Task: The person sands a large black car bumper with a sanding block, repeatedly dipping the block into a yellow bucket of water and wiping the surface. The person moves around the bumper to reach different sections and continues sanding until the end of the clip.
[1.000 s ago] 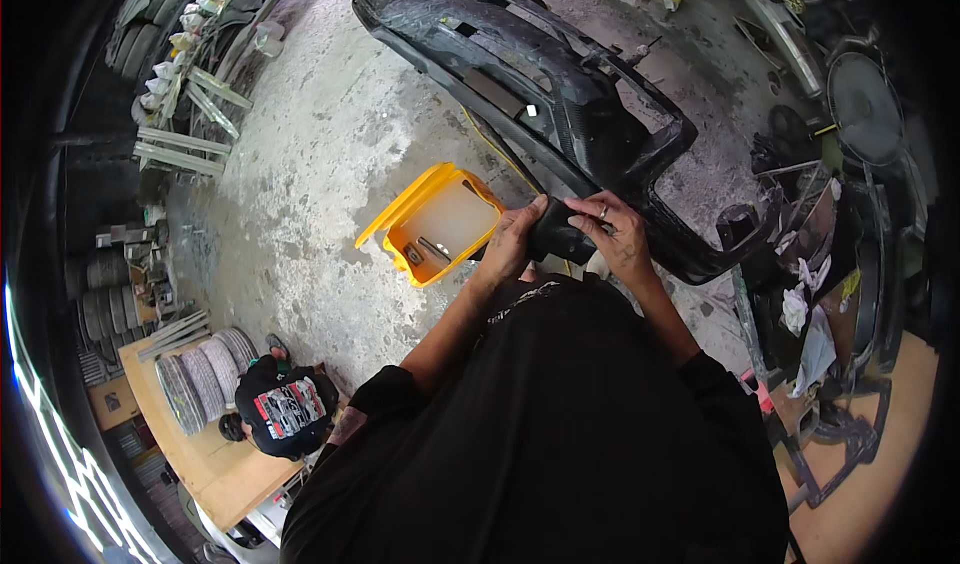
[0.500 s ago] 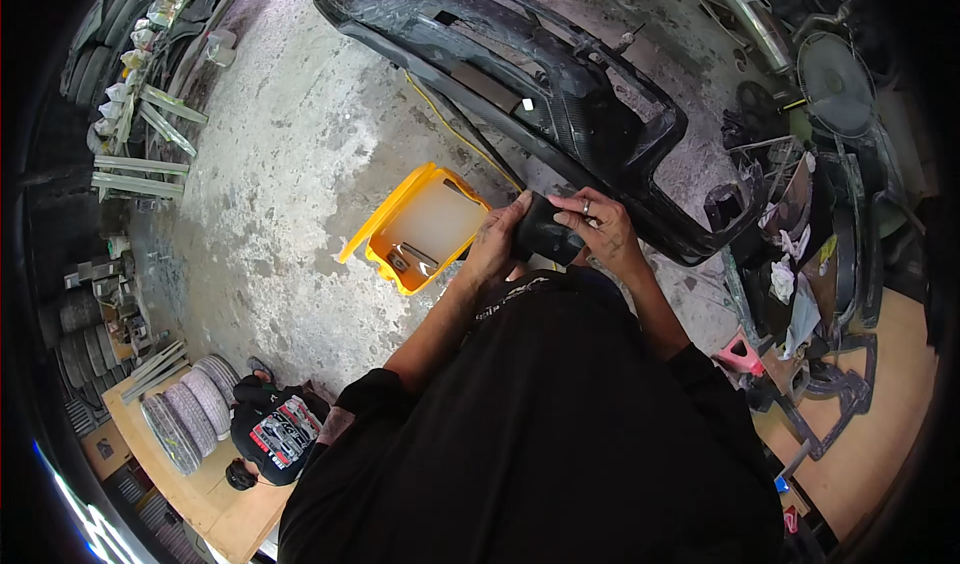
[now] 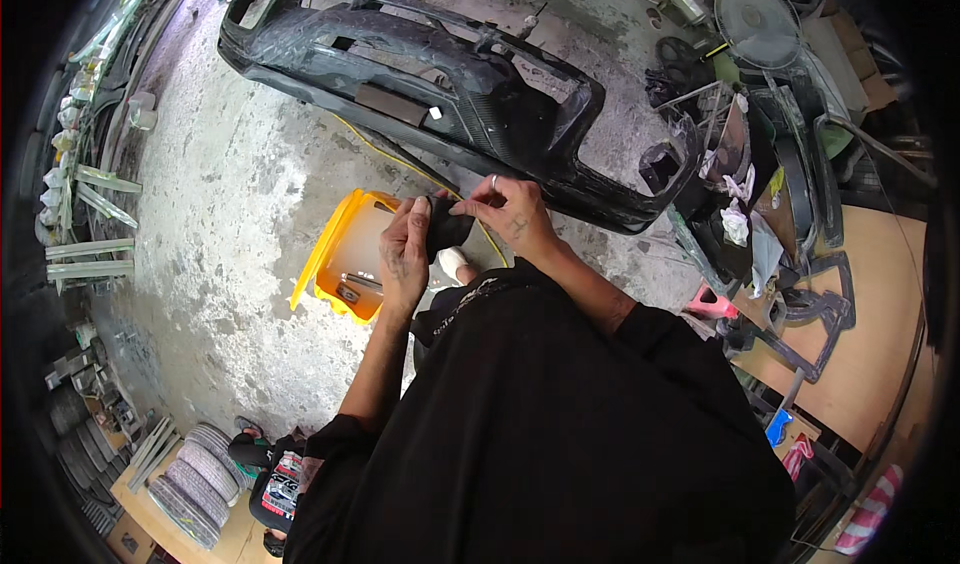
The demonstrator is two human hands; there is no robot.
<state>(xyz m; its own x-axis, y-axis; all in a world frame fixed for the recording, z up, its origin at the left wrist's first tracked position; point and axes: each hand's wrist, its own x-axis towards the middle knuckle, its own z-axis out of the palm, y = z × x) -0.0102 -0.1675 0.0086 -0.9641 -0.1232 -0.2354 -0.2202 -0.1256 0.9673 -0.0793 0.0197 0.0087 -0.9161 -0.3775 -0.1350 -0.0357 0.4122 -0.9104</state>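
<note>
My left hand [image 3: 405, 249] is closed on a black, flat piece [image 3: 449, 226], thumb on top, and my right hand [image 3: 510, 214] pinches its right side, with a ring showing on one finger. Just beyond and left of my hands, an open yellow container [image 3: 330, 244] holds cloudy liquid and small items. A large black car bumper [image 3: 500, 114] lies on the floor beyond, with a yellow cord [image 3: 375, 144] running along its near side.
A co-worker [image 3: 277, 489] crouches at lower left beside wrapped rolls [image 3: 190, 489] on a board. Metal lengths [image 3: 90, 249] line the left. At right are a fan [image 3: 757, 22], piled parts, a pink jug [image 3: 712, 304] and a wooden board [image 3: 870, 344].
The view has swung, so the bumper and container sit further left. Both hands stay on the black piece, which is now partly behind my left hand, with the right fingers near its upper edge.
</note>
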